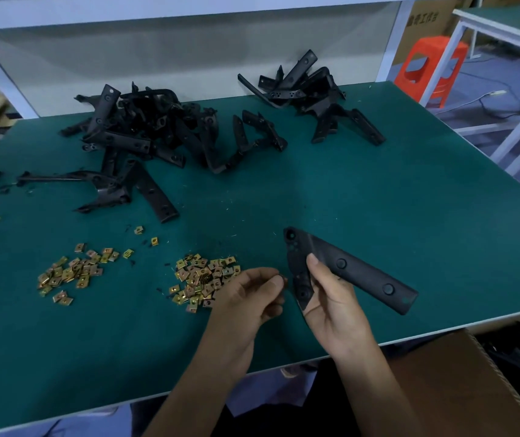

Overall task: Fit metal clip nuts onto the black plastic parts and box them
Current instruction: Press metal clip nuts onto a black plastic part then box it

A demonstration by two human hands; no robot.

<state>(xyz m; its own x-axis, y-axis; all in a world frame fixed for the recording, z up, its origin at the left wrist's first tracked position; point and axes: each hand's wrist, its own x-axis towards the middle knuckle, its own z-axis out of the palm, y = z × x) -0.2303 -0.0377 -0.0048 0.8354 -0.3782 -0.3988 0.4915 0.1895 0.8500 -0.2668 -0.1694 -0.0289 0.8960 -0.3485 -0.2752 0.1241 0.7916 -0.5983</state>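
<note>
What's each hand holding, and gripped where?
Right hand grips a black plastic part by its short lower branch, long arm free. Left hand pinches a small dark item at its fingertips; too small to identify.

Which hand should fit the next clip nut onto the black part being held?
Left. The left hand sits beside the nearer clip nut pile and pinches a small piece, likely a nut, next to the black part; the right hand is occupied gripping that part.
</note>
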